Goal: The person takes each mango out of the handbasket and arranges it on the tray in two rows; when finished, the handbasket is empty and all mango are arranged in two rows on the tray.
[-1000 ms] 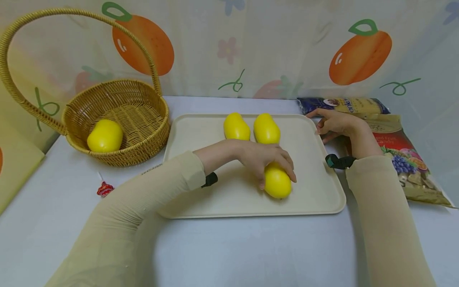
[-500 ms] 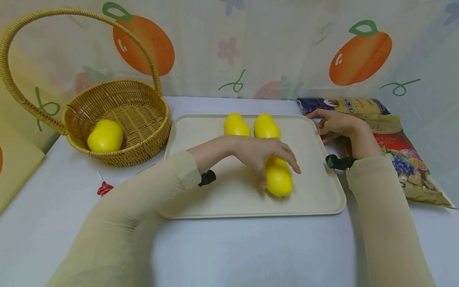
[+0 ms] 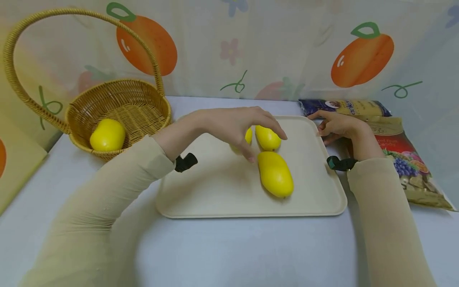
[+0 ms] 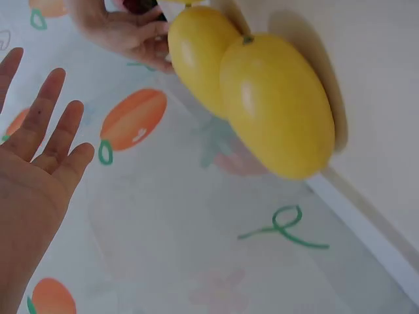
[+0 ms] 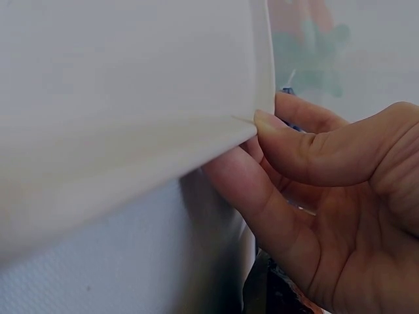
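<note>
My left hand [image 3: 240,125] is raised above the cream tray [image 3: 215,191], fingers spread and holding nothing. In the left wrist view, its fingers [image 4: 49,111] are apart from the mangoes [image 4: 275,104]. One yellow mango [image 3: 276,175] lies near the middle of the tray. Behind it are two more, the right one [image 3: 268,138] mostly visible and the left one [image 3: 248,136] largely hidden by my left hand. My right hand [image 3: 340,125] pinches the tray's back right corner, the thumb [image 5: 308,150] on the rim and a finger beneath.
At the left stands a wicker basket [image 3: 143,115] with a tall handle, a mango [image 3: 107,135] inside. A candy bag [image 3: 412,171] and a blue and gold packet [image 3: 346,107] lie right of the tray. A printed curtain [image 3: 201,52] hangs behind.
My left hand has let go of the front mango and moved up and to the left. That mango stays on the tray. My right hand keeps its place at the corner.
</note>
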A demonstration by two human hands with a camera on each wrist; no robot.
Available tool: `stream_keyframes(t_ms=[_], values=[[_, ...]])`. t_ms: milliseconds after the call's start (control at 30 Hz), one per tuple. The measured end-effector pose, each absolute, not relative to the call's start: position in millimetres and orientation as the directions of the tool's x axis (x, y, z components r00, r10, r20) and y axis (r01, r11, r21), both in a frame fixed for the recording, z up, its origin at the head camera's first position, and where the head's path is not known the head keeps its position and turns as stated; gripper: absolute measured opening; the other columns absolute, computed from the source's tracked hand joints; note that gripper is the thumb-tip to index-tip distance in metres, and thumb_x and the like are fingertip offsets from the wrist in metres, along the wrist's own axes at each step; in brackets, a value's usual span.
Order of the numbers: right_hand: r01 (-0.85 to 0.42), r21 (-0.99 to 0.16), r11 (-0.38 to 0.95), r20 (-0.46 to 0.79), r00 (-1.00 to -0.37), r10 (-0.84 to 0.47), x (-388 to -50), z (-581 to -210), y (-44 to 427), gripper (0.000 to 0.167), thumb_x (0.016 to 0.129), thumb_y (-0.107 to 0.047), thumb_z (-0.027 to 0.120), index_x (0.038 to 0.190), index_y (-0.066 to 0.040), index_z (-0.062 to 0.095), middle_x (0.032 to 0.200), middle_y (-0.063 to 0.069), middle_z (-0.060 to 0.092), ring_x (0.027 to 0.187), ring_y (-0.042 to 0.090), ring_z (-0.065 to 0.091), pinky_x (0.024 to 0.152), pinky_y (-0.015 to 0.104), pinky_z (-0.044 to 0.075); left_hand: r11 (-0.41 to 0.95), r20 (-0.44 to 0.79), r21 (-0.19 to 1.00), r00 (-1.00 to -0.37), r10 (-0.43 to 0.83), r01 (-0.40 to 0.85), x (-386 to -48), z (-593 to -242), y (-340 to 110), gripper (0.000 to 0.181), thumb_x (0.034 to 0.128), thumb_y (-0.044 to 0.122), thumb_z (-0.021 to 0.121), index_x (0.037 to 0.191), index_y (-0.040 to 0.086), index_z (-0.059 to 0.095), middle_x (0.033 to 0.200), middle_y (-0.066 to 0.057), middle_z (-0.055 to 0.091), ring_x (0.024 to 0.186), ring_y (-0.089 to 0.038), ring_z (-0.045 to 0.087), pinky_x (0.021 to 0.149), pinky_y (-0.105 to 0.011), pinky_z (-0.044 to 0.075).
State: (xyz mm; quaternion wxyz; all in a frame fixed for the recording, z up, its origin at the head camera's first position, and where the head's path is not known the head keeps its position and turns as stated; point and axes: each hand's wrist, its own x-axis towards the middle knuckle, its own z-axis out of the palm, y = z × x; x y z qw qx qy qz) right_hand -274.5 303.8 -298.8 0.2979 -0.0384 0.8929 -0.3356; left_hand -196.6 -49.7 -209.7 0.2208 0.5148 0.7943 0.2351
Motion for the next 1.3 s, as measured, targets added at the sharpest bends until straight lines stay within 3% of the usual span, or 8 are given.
stream_keyframes(t_ms=[133, 467, 667, 867, 967, 1100, 1200, 1300], values=[[0.134, -0.623, 0.771, -0.507, -0.82, -0.267, -274, -300, 304, 0.067, 0.094, 0.0, 0.058, 0.152, -0.015, 0.027, 0.093, 0.005, 0.046, 0.078, 0.018, 0.053, 0.068, 0.026, 0.059, 0.403, -0.098, 0.579, -0.43, 0.897, 0.709, -195, -195, -71, 0.065, 0.0783, 0.024, 0.083, 0.137, 0.029, 0.056, 0.143, 0.014, 0.051, 0.138, -0.008, 0.039, 0.119, -0.038, 0.03], [0.13, -0.628, 0.767, -0.501, -0.822, -0.27, -276, -300, 303, 0.068, 0.093, 0.003, 0.058, 0.152, -0.015, 0.028, 0.094, 0.006, 0.047, 0.08, 0.018, 0.053, 0.069, 0.027, 0.059, 0.59, -0.158, 0.507, -0.605, 0.78, 0.628, -192, -159, -129, 0.068, 0.0827, 0.03, 0.08, 0.143, 0.033, 0.048, 0.155, 0.011, 0.039, 0.15, -0.017, 0.026, 0.124, -0.053, 0.022], [0.134, -0.63, 0.765, -0.503, -0.821, -0.27, -275, -299, 303, 0.067, 0.093, 0.002, 0.058, 0.152, -0.014, 0.028, 0.094, 0.006, 0.047, 0.079, 0.018, 0.053, 0.068, 0.027, 0.059, 0.662, -0.104, 0.479, -0.712, 0.695, 0.576, -190, -146, -166, 0.067, 0.0832, 0.028, 0.08, 0.142, 0.036, 0.049, 0.154, 0.01, 0.042, 0.148, -0.019, 0.031, 0.122, -0.059, 0.022], [0.137, -0.629, 0.765, -0.504, -0.821, -0.268, -275, -298, 302, 0.067, 0.094, 0.001, 0.058, 0.151, -0.015, 0.028, 0.094, 0.006, 0.047, 0.077, 0.017, 0.054, 0.068, 0.027, 0.059, 0.709, -0.038, 0.508, -0.809, 0.586, 0.489, -197, -146, -209, 0.069, 0.0823, 0.028, 0.081, 0.143, 0.038, 0.048, 0.153, 0.003, 0.046, 0.146, -0.027, 0.033, 0.118, -0.066, 0.02], [0.138, -0.629, 0.765, -0.505, -0.821, -0.267, -275, -299, 303, 0.066, 0.094, 0.001, 0.057, 0.151, -0.015, 0.028, 0.094, 0.007, 0.047, 0.077, 0.017, 0.054, 0.068, 0.027, 0.059, 0.731, -0.043, 0.548, -0.859, 0.51, 0.407, -204, -151, -232, 0.069, 0.0829, 0.028, 0.08, 0.143, 0.038, 0.048, 0.149, 0.006, 0.048, 0.141, -0.023, 0.036, 0.117, -0.065, 0.023], [0.138, -0.626, 0.768, -0.507, -0.82, -0.266, -275, -299, 303, 0.066, 0.094, 0.001, 0.057, 0.151, -0.015, 0.028, 0.094, 0.006, 0.047, 0.077, 0.017, 0.055, 0.068, 0.027, 0.059, 0.742, -0.07, 0.59, -0.895, 0.441, 0.319, -216, -159, -262, 0.068, 0.0861, 0.026, 0.076, 0.146, 0.033, 0.045, 0.149, 0.006, 0.044, 0.148, -0.026, 0.027, 0.118, -0.067, 0.017], [0.136, -0.629, 0.765, -0.505, -0.82, -0.269, -275, -299, 303, 0.067, 0.094, 0.002, 0.057, 0.151, -0.014, 0.028, 0.094, 0.006, 0.047, 0.077, 0.017, 0.054, 0.068, 0.027, 0.059, 0.758, -0.099, 0.6, -0.915, 0.39, 0.258, -224, -164, -281, 0.067, 0.0891, 0.028, 0.073, 0.148, 0.032, 0.042, 0.155, 0.003, 0.038, 0.152, -0.037, 0.018, 0.119, -0.069, 0.012], [0.134, -0.631, 0.764, -0.502, -0.821, -0.271, -275, -299, 303, 0.066, 0.094, 0.002, 0.057, 0.151, -0.014, 0.028, 0.093, 0.006, 0.048, 0.077, 0.017, 0.054, 0.068, 0.027, 0.059, 0.78, -0.115, 0.588, -0.932, 0.343, 0.215, -232, -170, -293, 0.066, 0.0917, 0.032, 0.069, 0.15, 0.033, 0.038, 0.158, -0.001, 0.036, 0.15, -0.037, 0.021, 0.119, -0.068, 0.013]])
